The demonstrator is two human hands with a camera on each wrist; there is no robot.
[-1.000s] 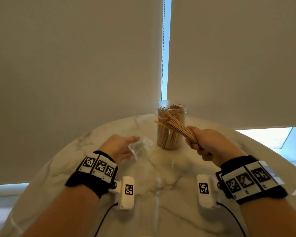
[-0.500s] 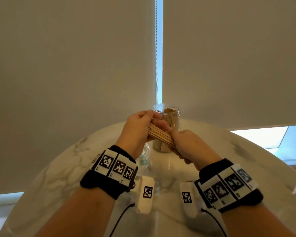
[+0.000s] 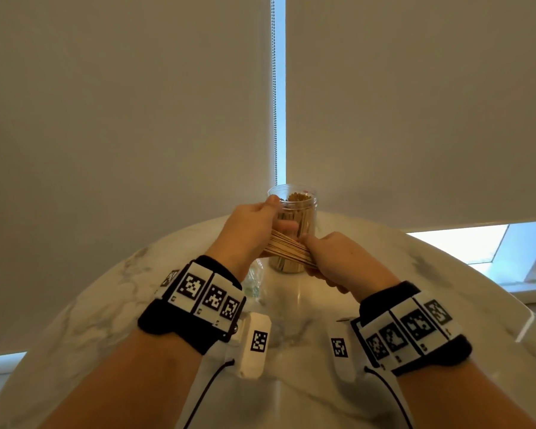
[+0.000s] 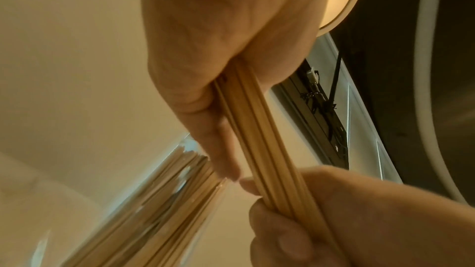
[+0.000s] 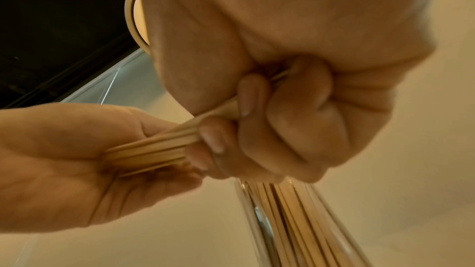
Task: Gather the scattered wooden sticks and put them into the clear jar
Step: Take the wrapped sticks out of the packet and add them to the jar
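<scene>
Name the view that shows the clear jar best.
The head view: the clear jar stands upright on the marble table, open rim and sticks inside visible, partly behind both hands. The left wrist and right wrist views catch only a blurred stretch of its wall.

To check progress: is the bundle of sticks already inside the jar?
No, both hands grip the bundle of sticks outside and in front of the jar.

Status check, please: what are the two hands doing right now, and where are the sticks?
Left hand and right hand both grip one stick bundle. Bundle sideways before the clear jar, not in. Nothing blocking.
</scene>
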